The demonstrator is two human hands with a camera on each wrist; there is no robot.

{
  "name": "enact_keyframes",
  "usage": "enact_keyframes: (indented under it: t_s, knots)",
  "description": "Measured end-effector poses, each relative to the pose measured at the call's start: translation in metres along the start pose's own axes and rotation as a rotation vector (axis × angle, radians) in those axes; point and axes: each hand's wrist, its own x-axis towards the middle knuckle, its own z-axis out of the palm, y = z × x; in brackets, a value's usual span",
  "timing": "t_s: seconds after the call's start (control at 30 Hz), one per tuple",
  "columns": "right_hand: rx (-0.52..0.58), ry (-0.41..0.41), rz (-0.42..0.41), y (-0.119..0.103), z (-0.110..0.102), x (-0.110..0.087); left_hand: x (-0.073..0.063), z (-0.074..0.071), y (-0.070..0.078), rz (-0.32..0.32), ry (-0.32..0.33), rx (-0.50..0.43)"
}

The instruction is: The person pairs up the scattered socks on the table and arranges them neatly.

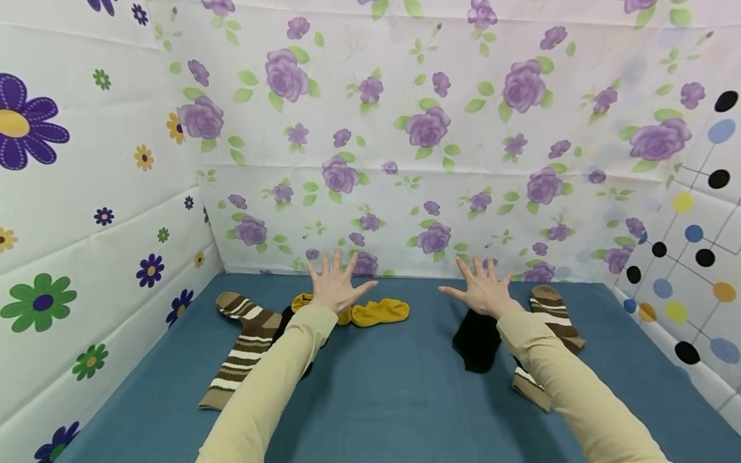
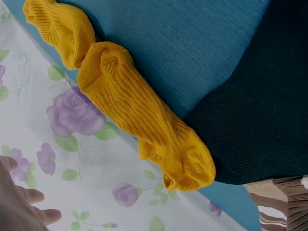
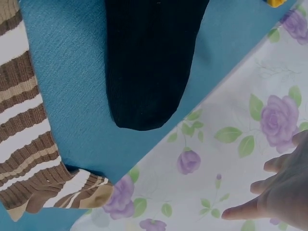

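Both hands are held out over the blue surface with fingers spread, holding nothing. My left hand (image 1: 336, 286) is nearest to two yellow socks (image 1: 381, 312) and a black sock (image 2: 260, 96), which the forearm partly hides in the head view. Left of that forearm lies a brown, white and tan striped sock (image 1: 249, 347). My right hand (image 1: 485, 290) is above another black sock (image 1: 477, 341). A second striped sock (image 1: 556, 315) lies to the right, partly covered by the right sleeve. In the right wrist view, the black sock (image 3: 151, 67) lies toe toward the back wall.
The blue cloth (image 1: 399, 386) covers the flat surface. A back wall sheet (image 1: 393, 128) with purple roses rises at its far edge. A flowered sheet (image 1: 87, 193) stands at the left, and a dotted sheet (image 1: 695, 283) at the right.
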Motion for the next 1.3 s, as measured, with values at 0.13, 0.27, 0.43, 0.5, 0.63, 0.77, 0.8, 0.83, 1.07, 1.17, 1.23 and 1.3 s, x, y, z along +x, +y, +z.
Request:
enact_keyframes:
  t_s: [0.13, 0.27, 0.43, 0.5, 0.63, 0.77, 0.8, 0.83, 1.07, 1.17, 1.23, 1.3]
  knots:
    - [0.0, -0.002, -0.002, -0.001, 0.001, -0.001, 0.0, 0.002, -0.002, -0.003, 0.0, 0.004]
    - [0.006, -0.003, -0.013, -0.002, 0.002, 0.0, -0.002, 0.004, -0.005, -0.012, -0.009, 0.029]
    - [0.051, -0.009, -0.021, -0.003, 0.006, -0.002, -0.005, 0.006, -0.004, -0.004, -0.029, 0.046]
    - [0.071, -0.01, -0.028, -0.004, 0.009, -0.004, -0.006, 0.008, -0.004, 0.005, -0.035, 0.041]
    - [0.102, -0.002, -0.042, -0.009, 0.014, -0.006, -0.01, 0.01, -0.002, 0.022, -0.04, 0.011]
    - [0.138, 0.002, -0.055, -0.016, 0.018, -0.006, -0.012, 0.012, 0.0, 0.039, -0.03, -0.018]
    - [0.153, -0.004, -0.053, -0.017, 0.019, -0.005, -0.013, 0.013, 0.001, 0.044, -0.029, -0.024]
    - [0.166, -0.011, -0.048, -0.019, 0.02, -0.005, -0.014, 0.014, 0.002, 0.046, -0.033, -0.026]
    - [0.237, -0.058, -0.025, -0.029, 0.026, -0.004, -0.018, 0.015, 0.005, 0.058, -0.054, -0.031]
    - [0.278, -0.063, -0.015, -0.032, 0.027, -0.003, -0.019, 0.015, 0.006, 0.067, -0.049, -0.055]
    - [0.305, -0.067, -0.011, -0.035, 0.029, -0.003, -0.02, 0.016, 0.008, 0.073, -0.053, -0.08]
    - [0.331, -0.073, -0.006, -0.037, 0.032, -0.002, -0.021, 0.017, 0.01, 0.079, -0.059, -0.105]
